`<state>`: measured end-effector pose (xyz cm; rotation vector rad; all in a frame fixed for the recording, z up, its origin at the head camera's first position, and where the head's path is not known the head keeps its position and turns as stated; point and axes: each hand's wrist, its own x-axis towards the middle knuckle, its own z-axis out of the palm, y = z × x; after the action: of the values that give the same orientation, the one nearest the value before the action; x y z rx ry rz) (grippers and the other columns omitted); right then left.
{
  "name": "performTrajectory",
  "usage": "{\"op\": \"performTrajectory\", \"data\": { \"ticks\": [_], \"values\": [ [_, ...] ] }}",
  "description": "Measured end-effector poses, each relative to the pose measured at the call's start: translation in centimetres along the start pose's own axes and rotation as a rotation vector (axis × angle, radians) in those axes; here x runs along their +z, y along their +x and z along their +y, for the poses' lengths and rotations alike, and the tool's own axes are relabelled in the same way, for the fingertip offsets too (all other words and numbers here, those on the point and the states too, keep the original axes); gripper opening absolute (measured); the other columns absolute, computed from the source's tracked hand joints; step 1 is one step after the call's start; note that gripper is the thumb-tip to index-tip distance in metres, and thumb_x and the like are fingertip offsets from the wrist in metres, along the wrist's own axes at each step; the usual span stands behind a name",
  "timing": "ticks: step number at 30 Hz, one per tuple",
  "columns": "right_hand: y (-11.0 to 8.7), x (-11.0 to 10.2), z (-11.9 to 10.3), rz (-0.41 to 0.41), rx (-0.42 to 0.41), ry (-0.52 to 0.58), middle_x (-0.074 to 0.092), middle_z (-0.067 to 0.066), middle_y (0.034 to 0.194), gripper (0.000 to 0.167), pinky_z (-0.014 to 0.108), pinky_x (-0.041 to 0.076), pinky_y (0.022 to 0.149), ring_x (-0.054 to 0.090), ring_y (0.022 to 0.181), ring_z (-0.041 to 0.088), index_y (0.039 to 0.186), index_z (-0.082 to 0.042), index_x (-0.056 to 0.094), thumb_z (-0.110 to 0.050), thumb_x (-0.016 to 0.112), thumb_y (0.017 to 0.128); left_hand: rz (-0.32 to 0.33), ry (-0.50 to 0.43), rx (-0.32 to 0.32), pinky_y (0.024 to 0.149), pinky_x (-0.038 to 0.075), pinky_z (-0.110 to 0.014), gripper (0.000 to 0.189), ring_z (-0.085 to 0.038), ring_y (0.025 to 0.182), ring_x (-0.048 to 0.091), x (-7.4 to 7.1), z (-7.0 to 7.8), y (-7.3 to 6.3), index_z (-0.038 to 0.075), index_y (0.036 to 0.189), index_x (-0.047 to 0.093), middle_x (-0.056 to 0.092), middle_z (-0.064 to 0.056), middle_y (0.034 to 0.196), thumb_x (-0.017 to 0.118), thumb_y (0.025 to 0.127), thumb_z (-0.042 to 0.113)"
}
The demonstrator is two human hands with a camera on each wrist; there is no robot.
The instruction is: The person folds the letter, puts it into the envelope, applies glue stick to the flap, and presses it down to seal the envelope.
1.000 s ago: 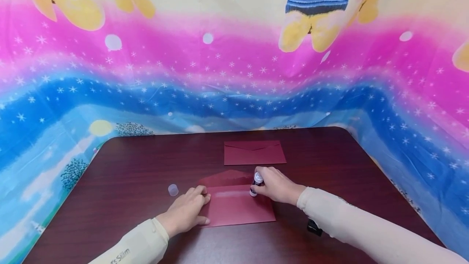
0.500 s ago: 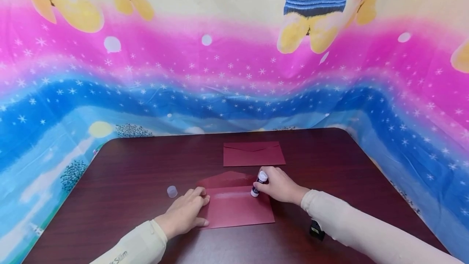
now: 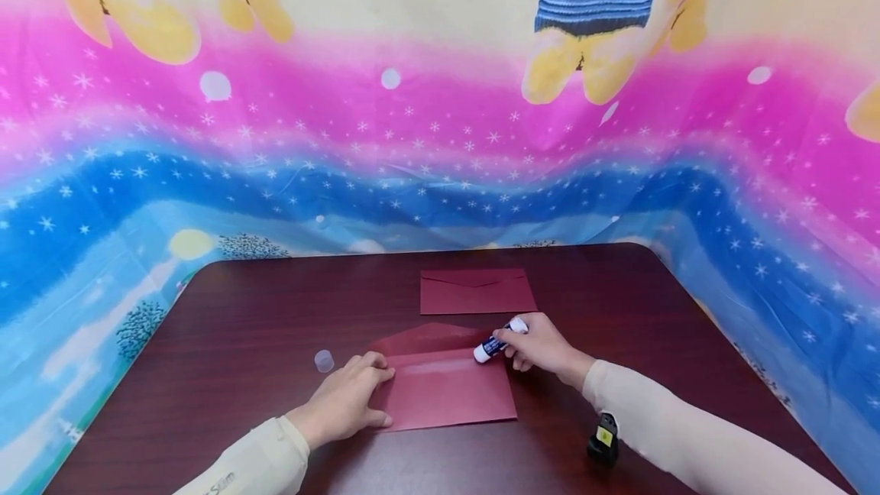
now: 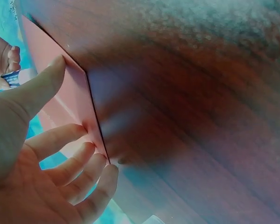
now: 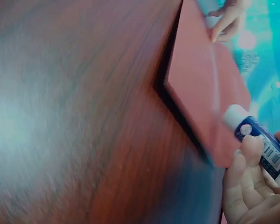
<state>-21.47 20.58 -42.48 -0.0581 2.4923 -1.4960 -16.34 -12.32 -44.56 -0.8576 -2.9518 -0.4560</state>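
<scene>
A red envelope (image 3: pixel 450 396) lies on the dark wooden table with its flap (image 3: pixel 433 336) unfolded away from the person. A pale streak runs along its upper part, just below the flap. The left hand (image 3: pixel 344 397) rests its thumb and fingertips on the envelope's left end. Tilted between the thumb and fingers of the right hand (image 3: pixel 543 344) is a glue stick (image 3: pixel 500 339), white with a dark blue label. Its white end points down at the envelope's upper right part. In the right wrist view that end of the glue stick (image 5: pixel 261 137) is over the envelope; whether they touch, I cannot tell.
A second red envelope (image 3: pixel 477 292), flap folded down, lies farther back. To the left of the left hand stands a small translucent cap (image 3: pixel 324 360). The table (image 3: pixel 275 304) meets a colourful printed cloth (image 3: pixel 412 136) at its back and sides.
The right hand has shifted right and turned, so the glue stick has gone from nearly upright to leaning strongly rightward. The left hand and both envelopes have kept their places.
</scene>
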Motion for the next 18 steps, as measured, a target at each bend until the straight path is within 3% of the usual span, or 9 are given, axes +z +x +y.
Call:
{"op": "performTrajectory", "data": {
  "ticks": [5,11,15,18],
  "values": [
    [-0.3,-0.1,0.0,-0.002,0.092,0.15,0.07,0.005,0.075,0.036,0.024,0.055,0.057,0.059,0.054,0.009,0.114,0.004,0.062,-0.029,0.062,0.1,0.0,-0.019,-0.019,0.091,0.054,-0.043,0.065,-0.027,0.11,0.062,-0.1,0.0,-0.1,0.0,0.122,0.071,0.063,-0.009,0.124,0.091,0.071,0.034],
    [-1.5,-0.3,0.1,-0.109,0.132,0.292,0.074,0.004,0.084,0.048,0.019,0.054,0.06,0.061,0.058,0.005,0.131,0.008,0.052,-0.031,0.054,0.104,-0.026,-0.131,-0.086,0.097,0.052,-0.048,0.052,-0.027,0.113,0.063,-0.7,-0.1,0.2,0.003,0.122,0.071,0.066,-0.007,0.121,0.08,0.084,0.037],
    [-2.5,-0.3,0.2,-0.18,0.161,0.406,0.073,-0.001,0.085,0.053,0.016,0.052,0.06,0.06,0.059,0.002,0.137,0.012,0.044,-0.031,0.047,0.106,0.003,-0.214,-0.123,0.1,0.051,-0.049,0.039,-0.026,0.115,0.065,-0.9,-0.1,0.7,0.008,0.118,0.072,0.069,-0.003,0.116,0.076,0.09,0.034],
    [-3.3,-0.2,0.1,-0.215,0.165,0.487,0.073,-0.004,0.086,0.053,0.016,0.051,0.06,0.059,0.06,0.001,0.139,0.01,0.04,-0.031,0.046,0.106,0.039,-0.288,-0.145,0.095,0.054,-0.046,0.032,-0.021,0.109,0.068,-1.0,0.4,1.1,0.012,0.116,0.073,0.072,0.001,0.112,0.074,0.092,0.032]
  ]
}}
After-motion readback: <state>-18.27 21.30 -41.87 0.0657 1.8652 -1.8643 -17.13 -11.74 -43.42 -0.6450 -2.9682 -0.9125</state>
